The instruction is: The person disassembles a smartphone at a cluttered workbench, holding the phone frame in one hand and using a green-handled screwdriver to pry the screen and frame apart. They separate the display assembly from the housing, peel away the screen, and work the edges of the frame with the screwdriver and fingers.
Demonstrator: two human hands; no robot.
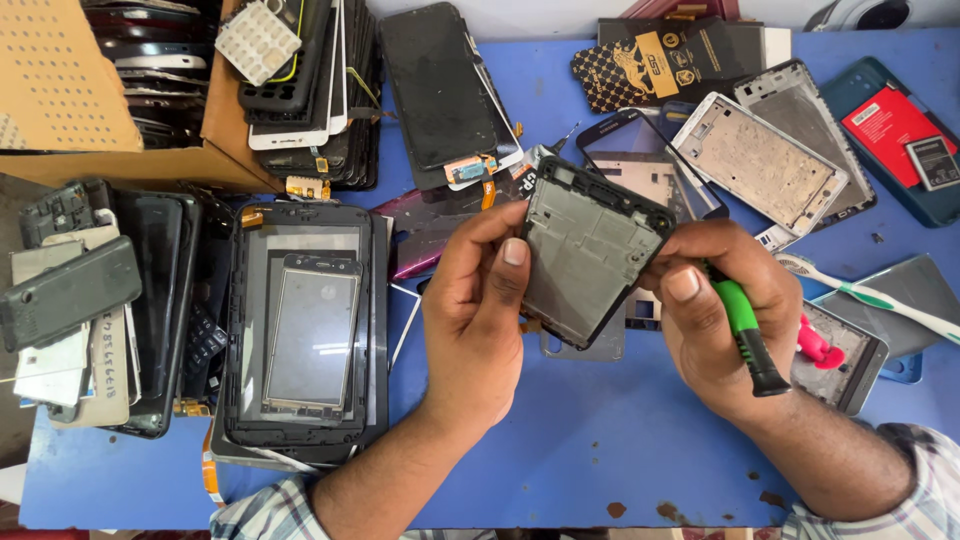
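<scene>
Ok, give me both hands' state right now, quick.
Left hand: closed on the left edge of the dark phone frame.
Right hand: holding the frame's right edge, with a green-handled screwdriver in its grip.

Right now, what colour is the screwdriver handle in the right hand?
Bright green with a black end, seen in the head view: screwdriver in the right hand.

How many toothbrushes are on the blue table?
1. The toothbrush, white with green, lies at the right edge of the table, just beyond the right hand, which holds a green-handled tool. More could be hidden under the phone parts.
</scene>
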